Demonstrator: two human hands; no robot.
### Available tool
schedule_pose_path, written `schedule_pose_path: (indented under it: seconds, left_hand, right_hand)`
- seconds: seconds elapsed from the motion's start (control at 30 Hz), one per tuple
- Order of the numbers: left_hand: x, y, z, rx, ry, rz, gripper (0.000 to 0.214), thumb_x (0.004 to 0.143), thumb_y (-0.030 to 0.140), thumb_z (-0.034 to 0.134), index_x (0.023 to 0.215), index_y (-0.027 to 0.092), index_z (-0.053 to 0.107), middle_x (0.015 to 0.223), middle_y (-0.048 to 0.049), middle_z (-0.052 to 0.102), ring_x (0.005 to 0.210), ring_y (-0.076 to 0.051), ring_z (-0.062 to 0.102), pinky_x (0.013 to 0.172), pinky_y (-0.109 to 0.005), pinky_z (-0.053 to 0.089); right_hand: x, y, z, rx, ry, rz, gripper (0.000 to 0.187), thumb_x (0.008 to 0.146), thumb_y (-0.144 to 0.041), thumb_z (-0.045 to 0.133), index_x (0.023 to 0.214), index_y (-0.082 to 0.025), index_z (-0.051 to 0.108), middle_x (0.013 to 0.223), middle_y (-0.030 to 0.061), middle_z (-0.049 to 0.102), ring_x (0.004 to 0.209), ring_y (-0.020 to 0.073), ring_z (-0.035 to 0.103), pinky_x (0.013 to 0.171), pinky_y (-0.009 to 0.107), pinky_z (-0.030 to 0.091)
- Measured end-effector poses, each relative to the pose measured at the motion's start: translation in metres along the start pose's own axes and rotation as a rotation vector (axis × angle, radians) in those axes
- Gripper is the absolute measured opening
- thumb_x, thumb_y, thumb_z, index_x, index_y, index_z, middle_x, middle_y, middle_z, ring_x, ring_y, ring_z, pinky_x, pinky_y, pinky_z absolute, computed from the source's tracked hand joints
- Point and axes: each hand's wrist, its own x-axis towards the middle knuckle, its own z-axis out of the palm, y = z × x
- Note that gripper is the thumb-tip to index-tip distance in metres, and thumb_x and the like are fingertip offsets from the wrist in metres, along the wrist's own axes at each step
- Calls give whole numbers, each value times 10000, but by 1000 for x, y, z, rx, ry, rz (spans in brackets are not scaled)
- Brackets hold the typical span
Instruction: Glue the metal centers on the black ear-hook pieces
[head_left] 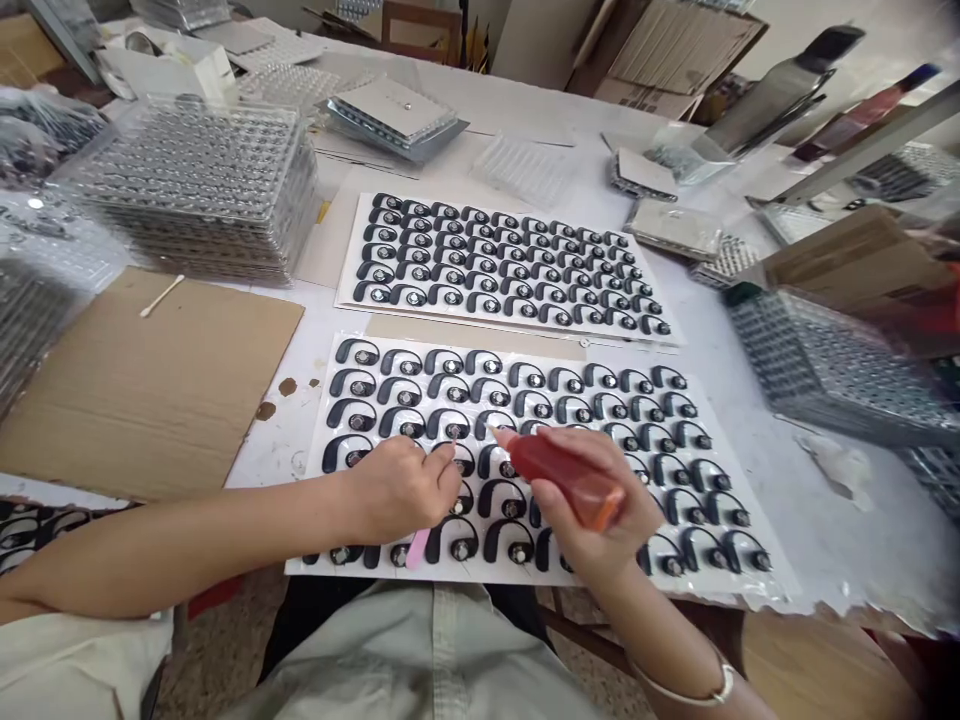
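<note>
A white sheet (750, 540) in front of me carries rows of black hook-shaped earpieces (525, 400). My left hand (401, 488) is closed in a pinch on a thin pink stick (418, 545), its upper tip resting at one earpiece near the sheet's middle. My right hand (592, 500) is wrapped round a small red squeeze bottle (559, 470) with an orange base, its nozzle pointing left toward the same earpiece. A bracelet (712, 690) sits on my right wrist.
A second white sheet of earpieces (502, 265) lies behind the first. Brown cardboard (150, 380) with a cotton swab (161, 296) is at left. Stacks of clear plastic trays (202, 180) stand at back left, more trays (825, 360) at right.
</note>
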Motion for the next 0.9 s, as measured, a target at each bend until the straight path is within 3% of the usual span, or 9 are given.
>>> schedule_pose_path:
  seconds: [0.17, 0.43, 0.9]
  left_hand:
    - [2, 0, -1, -20, 19, -21, 168, 849, 29, 430, 778, 91, 569, 851, -155, 708, 463, -145, 579, 367, -268, 445]
    - [2, 1, 0, -19, 7, -31, 146, 846, 40, 452, 771, 101, 561, 819, -136, 696, 473, -137, 579, 384, -263, 439]
    - [2, 1, -1, -30, 17, -37, 136, 819, 33, 466, 752, 103, 561, 803, -131, 689, 459, -137, 566, 374, -265, 428]
  right_hand:
    - [-10, 2, 8, -72, -53, -128, 428, 726, -225, 735, 1136, -198, 613, 929, 91, 694, 830, 239, 676, 640, 379, 594]
    - [-5, 3, 11, -71, -110, -139, 393, 725, -176, 734, 1099, -148, 617, 903, 103, 689, 835, 221, 673, 666, 353, 598]
    - [-2, 1, 12, -95, -135, -130, 367, 757, -203, 719, 1106, -180, 609, 898, 94, 692, 830, 220, 680, 657, 358, 604]
